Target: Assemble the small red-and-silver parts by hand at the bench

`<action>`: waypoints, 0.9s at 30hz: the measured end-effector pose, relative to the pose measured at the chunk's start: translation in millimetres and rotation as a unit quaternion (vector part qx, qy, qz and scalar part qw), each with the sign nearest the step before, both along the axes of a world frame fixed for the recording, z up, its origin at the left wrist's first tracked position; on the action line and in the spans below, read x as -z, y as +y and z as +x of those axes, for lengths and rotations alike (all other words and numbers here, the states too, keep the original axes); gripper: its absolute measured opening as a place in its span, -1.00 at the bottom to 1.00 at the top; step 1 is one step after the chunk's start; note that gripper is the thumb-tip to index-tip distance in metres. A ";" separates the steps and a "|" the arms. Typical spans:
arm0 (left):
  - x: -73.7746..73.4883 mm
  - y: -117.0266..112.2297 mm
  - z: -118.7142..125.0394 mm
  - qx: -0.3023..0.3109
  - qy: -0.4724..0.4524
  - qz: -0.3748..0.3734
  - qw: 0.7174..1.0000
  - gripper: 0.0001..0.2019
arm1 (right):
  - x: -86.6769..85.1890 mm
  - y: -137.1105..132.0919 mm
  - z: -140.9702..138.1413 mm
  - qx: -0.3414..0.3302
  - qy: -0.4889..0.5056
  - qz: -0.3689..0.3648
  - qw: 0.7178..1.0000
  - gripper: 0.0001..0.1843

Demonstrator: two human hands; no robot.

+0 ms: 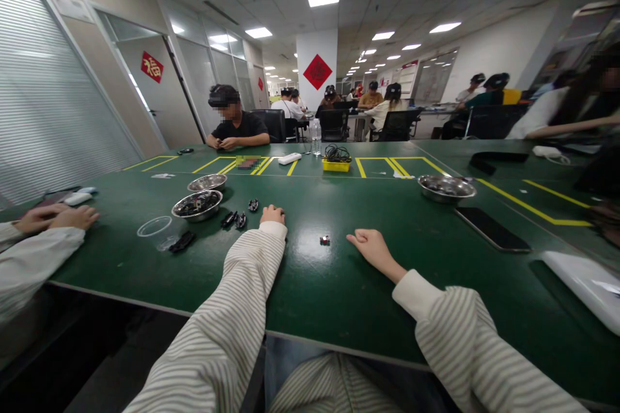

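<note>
My left hand (272, 213) rests on the green table just right of several black plastic pieces, its fingertips turned away and hidden. Among those pieces are a black shell (253, 205) and another open black shell (241, 220). Between my two hands lies a small dark part (325, 240) with a red and white spot, touched by neither. To its right my right hand (372, 248) lies on the table, fingers curled in and thumb pointing left, with nothing visible in it.
On the left stand a metal bowl (197, 213) of black parts, a second bowl (207, 182) and a clear plastic cup (165, 232). Another bowl (446, 193) and a phone (491, 230) lie right. A yellow tray (336, 166) holds cables. A co-worker's hands (72, 217) rest at left.
</note>
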State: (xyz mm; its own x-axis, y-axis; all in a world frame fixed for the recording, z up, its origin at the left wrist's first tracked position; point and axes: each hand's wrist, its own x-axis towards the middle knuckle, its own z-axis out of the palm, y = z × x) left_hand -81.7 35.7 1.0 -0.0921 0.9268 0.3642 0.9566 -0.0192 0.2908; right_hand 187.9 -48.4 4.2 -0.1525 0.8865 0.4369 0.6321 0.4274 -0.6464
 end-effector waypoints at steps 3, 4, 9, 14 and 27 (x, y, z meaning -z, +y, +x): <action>0.4 1.9 3.1 0.035 -0.010 -0.012 0.999 -0.86 | -0.3 -0.9 -1.7 -0.018 0.004 -0.003 1.000 -0.54; -0.1 0.0 9.1 0.055 -0.015 -0.010 0.998 -0.84 | -0.2 -0.8 -1.8 -0.020 0.004 -0.001 1.000 -0.54; -2.5 -27.0 63.4 0.266 -0.113 0.039 0.956 -0.78 | 1.4 1.2 -0.8 -0.018 -0.001 0.002 1.000 -0.55; 1.9 -49.3 103.4 0.360 -0.076 0.019 0.930 -0.79 | 3.4 2.8 -1.2 -0.007 -0.015 0.012 1.000 -0.56; -5.6 -49.9 82.9 0.316 0.012 -0.043 0.948 -0.53 | -4.9 -4.7 -2.3 -0.006 -0.117 -0.001 0.993 -0.77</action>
State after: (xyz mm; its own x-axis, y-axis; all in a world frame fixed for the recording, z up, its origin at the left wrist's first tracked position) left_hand 1.2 -14.3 6.5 0.4982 0.8206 0.2801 0.7689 -0.5674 0.2948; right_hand 185.6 -53.1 9.0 -0.2600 0.8852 0.3857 0.7602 0.4339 -0.4835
